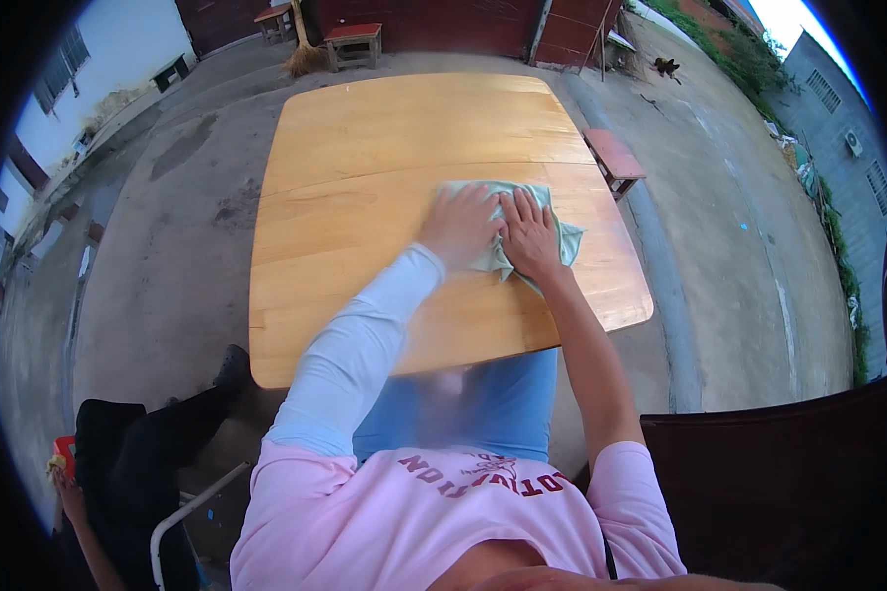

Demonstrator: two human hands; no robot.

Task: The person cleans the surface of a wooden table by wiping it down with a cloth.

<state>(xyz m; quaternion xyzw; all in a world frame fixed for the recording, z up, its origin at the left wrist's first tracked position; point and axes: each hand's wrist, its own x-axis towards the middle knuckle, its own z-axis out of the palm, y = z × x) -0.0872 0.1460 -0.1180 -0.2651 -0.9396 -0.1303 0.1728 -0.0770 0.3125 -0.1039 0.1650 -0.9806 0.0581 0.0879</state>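
A pale green cloth lies crumpled on the right half of a wooden table. My left hand, its arm in a light blue sleeve, rests on the cloth's left part with the fingers stretched out; it looks slightly blurred. Beside it, my right hand presses flat on the cloth, fingers spread and pointing away from me. The hands nearly touch at the thumbs. Part of the cloth is hidden under both palms.
A red-topped stool stands by the table's right edge. Beyond the far edge are another stool and a straw broom. At lower left, a person in dark clothes sits near a metal chair frame.
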